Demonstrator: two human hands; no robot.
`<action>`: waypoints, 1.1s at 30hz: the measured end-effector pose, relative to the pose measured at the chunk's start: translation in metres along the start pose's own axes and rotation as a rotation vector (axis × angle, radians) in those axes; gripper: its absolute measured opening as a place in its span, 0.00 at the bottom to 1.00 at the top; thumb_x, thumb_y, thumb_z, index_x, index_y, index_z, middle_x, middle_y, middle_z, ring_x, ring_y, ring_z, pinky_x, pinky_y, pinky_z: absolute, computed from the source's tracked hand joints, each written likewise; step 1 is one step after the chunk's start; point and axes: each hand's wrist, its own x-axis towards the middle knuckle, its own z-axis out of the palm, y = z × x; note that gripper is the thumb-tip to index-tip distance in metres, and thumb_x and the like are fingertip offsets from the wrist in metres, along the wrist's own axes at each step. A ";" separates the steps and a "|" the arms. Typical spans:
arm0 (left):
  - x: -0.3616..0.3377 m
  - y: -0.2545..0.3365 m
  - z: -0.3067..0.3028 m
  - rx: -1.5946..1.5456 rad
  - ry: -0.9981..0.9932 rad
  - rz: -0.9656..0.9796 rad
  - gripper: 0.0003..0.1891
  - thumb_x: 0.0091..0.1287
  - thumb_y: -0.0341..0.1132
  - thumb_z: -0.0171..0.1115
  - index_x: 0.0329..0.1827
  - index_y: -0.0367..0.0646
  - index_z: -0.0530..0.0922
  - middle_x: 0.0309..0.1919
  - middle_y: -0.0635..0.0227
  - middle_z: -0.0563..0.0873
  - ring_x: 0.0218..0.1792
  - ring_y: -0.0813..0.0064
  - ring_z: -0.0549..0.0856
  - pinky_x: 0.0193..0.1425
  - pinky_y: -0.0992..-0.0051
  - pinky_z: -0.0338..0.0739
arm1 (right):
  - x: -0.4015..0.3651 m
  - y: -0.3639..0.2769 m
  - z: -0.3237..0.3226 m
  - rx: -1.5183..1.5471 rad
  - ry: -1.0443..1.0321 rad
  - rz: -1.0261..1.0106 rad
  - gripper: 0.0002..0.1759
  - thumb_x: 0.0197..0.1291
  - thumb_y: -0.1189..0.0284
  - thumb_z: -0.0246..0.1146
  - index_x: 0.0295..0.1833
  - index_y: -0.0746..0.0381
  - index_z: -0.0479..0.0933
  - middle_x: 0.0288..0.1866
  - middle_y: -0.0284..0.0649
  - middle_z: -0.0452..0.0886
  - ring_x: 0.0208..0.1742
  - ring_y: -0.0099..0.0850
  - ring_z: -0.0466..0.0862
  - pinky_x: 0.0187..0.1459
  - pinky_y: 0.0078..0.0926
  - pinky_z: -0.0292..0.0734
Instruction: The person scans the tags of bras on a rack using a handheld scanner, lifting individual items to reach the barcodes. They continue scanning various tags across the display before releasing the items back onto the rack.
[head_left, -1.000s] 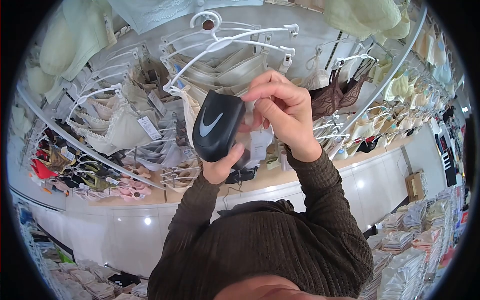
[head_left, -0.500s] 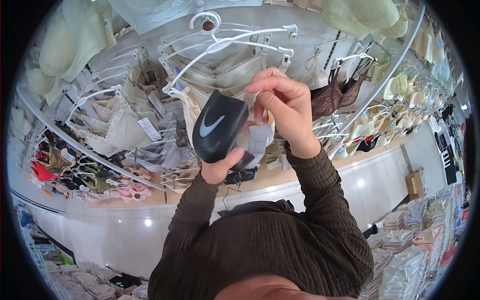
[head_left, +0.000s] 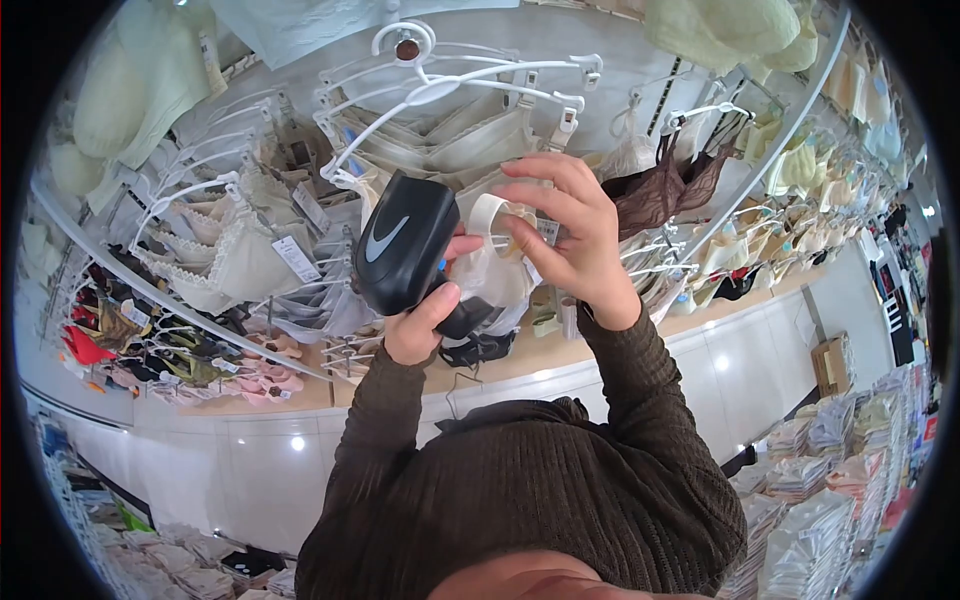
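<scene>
My left hand [head_left: 420,325] is wrapped round the handle of a black barcode scanner [head_left: 405,240] with a pale curved mark on its top. Just right of the scanner, my right hand [head_left: 575,225] has its fingers bent round a white bra strap [head_left: 485,212], which loops up near the thumb and index finger. Below this strap hangs part of a white bra [head_left: 505,275], partly hidden by the scanner. A small white tag [head_left: 548,230] shows behind my right hand. Directly above both hands is a white clip hanger [head_left: 435,90] on the rack, with cream bras [head_left: 450,135] beneath.
Bras hang close on both sides, including a brown lace one [head_left: 680,190] at right and white ones with a price tag [head_left: 295,258] at left. A curved metal rail [head_left: 200,310] crosses the left side. Packaged garments [head_left: 815,540] are stacked at lower right.
The scanner in my left hand has moved slightly left and turned. My right hand has shifted a little down and its fingers have spread; the white strap now loops beside them.
</scene>
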 end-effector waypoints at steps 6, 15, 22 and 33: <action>-0.001 0.000 0.004 0.101 0.026 0.046 0.28 0.60 0.37 0.59 0.63 0.32 0.73 0.60 0.58 0.77 0.65 0.67 0.72 0.72 0.65 0.58 | 0.002 -0.008 -0.003 0.009 0.039 -0.073 0.20 0.45 0.80 0.69 0.47 0.56 0.83 0.46 0.35 0.82 0.45 0.38 0.81 0.43 0.31 0.79; -0.007 -0.003 -0.003 0.109 -0.024 -0.007 0.31 0.60 0.37 0.60 0.67 0.33 0.68 0.58 0.57 0.80 0.63 0.67 0.73 0.71 0.65 0.62 | -0.006 0.003 -0.005 0.200 -0.116 0.017 0.21 0.44 0.88 0.60 0.46 0.62 0.83 0.38 0.40 0.82 0.37 0.37 0.82 0.36 0.29 0.78; -0.012 -0.004 -0.005 0.056 -0.036 -0.020 0.32 0.60 0.36 0.60 0.68 0.33 0.67 0.58 0.57 0.80 0.63 0.68 0.74 0.70 0.65 0.62 | -0.002 -0.007 -0.004 0.202 -0.123 0.063 0.15 0.48 0.85 0.65 0.43 0.63 0.83 0.33 0.41 0.81 0.32 0.38 0.82 0.33 0.29 0.77; -0.014 -0.003 -0.002 0.033 -0.052 0.010 0.33 0.58 0.36 0.61 0.67 0.32 0.68 0.59 0.56 0.78 0.63 0.67 0.74 0.71 0.66 0.60 | -0.001 -0.009 -0.003 0.199 -0.112 0.042 0.14 0.47 0.85 0.65 0.42 0.63 0.83 0.34 0.41 0.82 0.33 0.38 0.83 0.33 0.30 0.77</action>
